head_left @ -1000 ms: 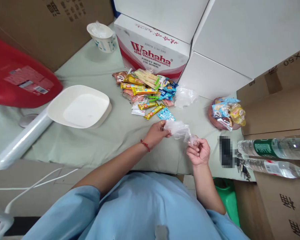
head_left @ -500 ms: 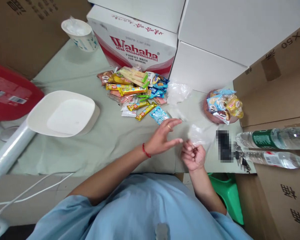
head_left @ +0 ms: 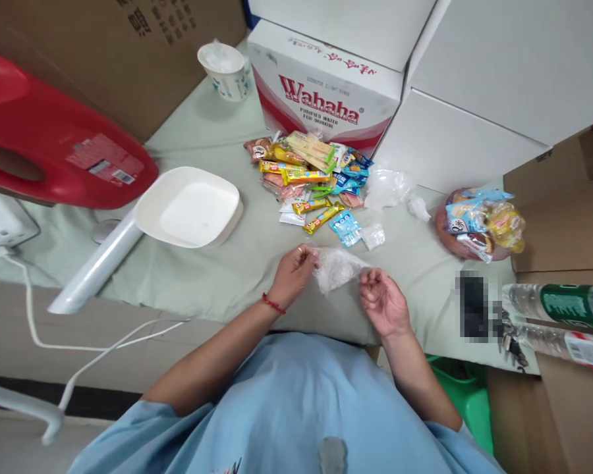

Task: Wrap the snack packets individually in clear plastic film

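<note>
A crinkled piece of clear plastic film (head_left: 338, 268) is stretched between my two hands, just above the front part of the table. My left hand (head_left: 296, 270), with a red cord at the wrist and a ring, pinches its left end. At the right end, the curled fingers of my right hand (head_left: 383, 299) hold a corner. A small folded piece of clear plastic (head_left: 373, 236) lies behind the film, beside a blue snack packet (head_left: 345, 228). More crumpled clear plastic (head_left: 388, 187) rests farther back. Whether the held film is a bag or a cover I cannot tell.
A pile of wrapped snacks (head_left: 306, 174) sits before the Wahaha box (head_left: 326, 92). To the left are a white bowl (head_left: 188, 207), a plastic roll (head_left: 96, 263), a paper cup (head_left: 227, 82) and a red jug (head_left: 79, 141). A snack-filled bowl (head_left: 447, 234) and bottles (head_left: 568, 306) stand or lie right.
My left hand, open and apart before, has closed on the film's left end. The film has moved left and is spread between both hands. The camera view has swung left.
</note>
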The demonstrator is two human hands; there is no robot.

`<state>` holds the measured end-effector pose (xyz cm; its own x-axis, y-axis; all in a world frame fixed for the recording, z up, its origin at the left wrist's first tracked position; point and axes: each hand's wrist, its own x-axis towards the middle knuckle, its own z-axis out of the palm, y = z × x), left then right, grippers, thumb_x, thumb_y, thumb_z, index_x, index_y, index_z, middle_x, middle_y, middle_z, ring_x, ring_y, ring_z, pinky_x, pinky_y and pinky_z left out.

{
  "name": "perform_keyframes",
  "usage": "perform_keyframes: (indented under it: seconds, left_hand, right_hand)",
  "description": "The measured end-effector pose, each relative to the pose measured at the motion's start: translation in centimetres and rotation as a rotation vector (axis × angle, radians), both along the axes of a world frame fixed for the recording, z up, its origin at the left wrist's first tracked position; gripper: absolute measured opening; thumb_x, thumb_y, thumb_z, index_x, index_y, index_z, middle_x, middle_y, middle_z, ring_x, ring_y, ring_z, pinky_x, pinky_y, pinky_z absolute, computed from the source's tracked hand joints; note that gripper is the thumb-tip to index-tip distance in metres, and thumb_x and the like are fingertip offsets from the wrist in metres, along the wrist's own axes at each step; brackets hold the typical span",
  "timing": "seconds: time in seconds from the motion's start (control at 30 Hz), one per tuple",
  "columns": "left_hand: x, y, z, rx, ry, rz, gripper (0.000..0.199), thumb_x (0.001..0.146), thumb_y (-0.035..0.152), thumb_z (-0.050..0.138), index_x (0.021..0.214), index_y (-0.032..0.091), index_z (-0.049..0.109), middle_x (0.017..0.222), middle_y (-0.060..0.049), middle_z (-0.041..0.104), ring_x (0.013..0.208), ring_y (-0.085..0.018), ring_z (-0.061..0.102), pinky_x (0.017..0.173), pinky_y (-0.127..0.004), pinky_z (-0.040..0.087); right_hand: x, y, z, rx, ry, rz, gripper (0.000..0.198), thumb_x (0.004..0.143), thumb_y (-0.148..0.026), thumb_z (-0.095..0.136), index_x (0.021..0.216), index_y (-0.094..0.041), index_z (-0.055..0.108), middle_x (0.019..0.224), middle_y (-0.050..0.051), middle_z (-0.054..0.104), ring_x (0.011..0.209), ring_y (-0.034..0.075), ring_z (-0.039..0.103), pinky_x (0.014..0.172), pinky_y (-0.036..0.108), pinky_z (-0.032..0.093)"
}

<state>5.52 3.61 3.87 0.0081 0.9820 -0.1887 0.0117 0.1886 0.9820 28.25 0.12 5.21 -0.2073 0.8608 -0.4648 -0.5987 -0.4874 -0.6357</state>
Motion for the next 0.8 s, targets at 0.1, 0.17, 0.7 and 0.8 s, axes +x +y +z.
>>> perform_keyframes:
  seconds: [0.1,0.17,0.7,0.8]
  left_hand:
    - [0.8,-0.8,-0.2,-0.004,0.033,0.084,0.043,0.092,0.059,0.058,0.074,0.021,0.057,0.069,0.001,0.059,0.070,-0.015,0.053,0.070,-0.028,0.041]
    - [1.1,-1.1,-0.3,0.002,0.025,0.066,0.044,0.094,0.059,0.056,0.072,0.021,0.057,0.068,0.001,0.058,0.069,-0.015,0.051,0.069,-0.028,0.041]
    - [-1.2,-1.6,-0.7,-0.333,-0.710,0.030,0.049,0.080,0.067,0.074,0.078,0.020,0.060,0.072,0.001,0.063,0.067,-0.014,0.064,0.072,-0.032,0.057]
    - [-1.5,-1.8,-0.7,-0.418,-0.756,-0.031,0.043,0.075,0.054,0.084,0.093,0.020,0.064,0.086,-0.001,0.069,0.076,-0.016,0.070,0.077,-0.034,0.060]
  right_hand:
    - [-2.3,-0.2,-0.5,0.147,-0.382,-0.102,0.034,0.081,-0.045,0.084,0.103,-0.027,0.064,0.107,0.001,0.066,0.088,0.013,0.060,0.072,0.024,0.054]
    - [-3.6,-0.3,-1.1,0.211,-0.539,-0.051,0.036,0.080,-0.045,0.084,0.105,-0.027,0.067,0.106,0.001,0.068,0.095,0.017,0.060,0.081,0.028,0.052]
    - [-0.8,2.5,-0.4,0.146,-0.626,0.098,0.036,0.071,-0.047,0.091,0.082,-0.021,0.068,0.068,-0.006,0.058,0.060,0.009,0.045,0.055,0.022,0.035]
    - [-0.8,2.3,-1.0,0.169,-0.656,0.065,0.037,0.071,-0.049,0.089,0.082,-0.021,0.066,0.069,-0.005,0.058,0.063,0.010,0.046,0.059,0.022,0.036]
